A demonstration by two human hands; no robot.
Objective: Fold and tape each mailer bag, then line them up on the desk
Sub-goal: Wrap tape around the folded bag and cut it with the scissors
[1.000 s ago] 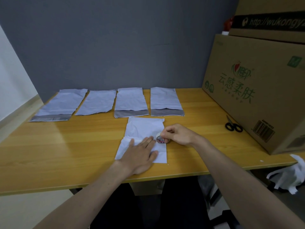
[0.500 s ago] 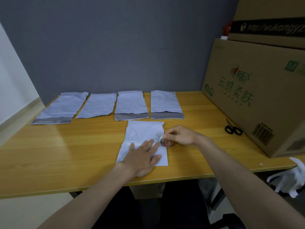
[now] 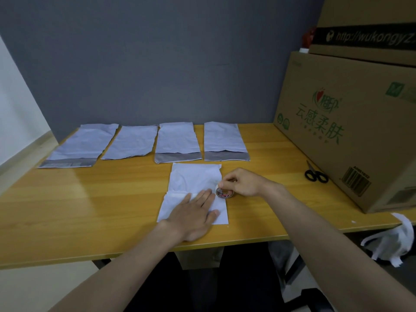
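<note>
- White mailer bag (image 3: 195, 176) lies flat near the front edge of the wooden desk (image 3: 90, 210), its lower part folded up; placement matches the earlier head-view frames.
- Left hand (image 3: 195, 212) rests palm down on the folded part, fingers straight and spread, as before.
- Right hand (image 3: 240, 182) has fingers curled, pinching at the tape roll (image 3: 224, 193), which sits at the bag's right edge. The roll has shifted slightly rightward and down along that edge since a second ago.
- Four mailer bags (image 3: 177, 140) remain lined up side by side at the back of the desk, unmoved.
- Scissors (image 3: 315, 174) lie at the right, just beside the cardboard box (image 3: 349, 131); both unchanged.
- The whole scene sits a little lower in the view than earlier.
</note>
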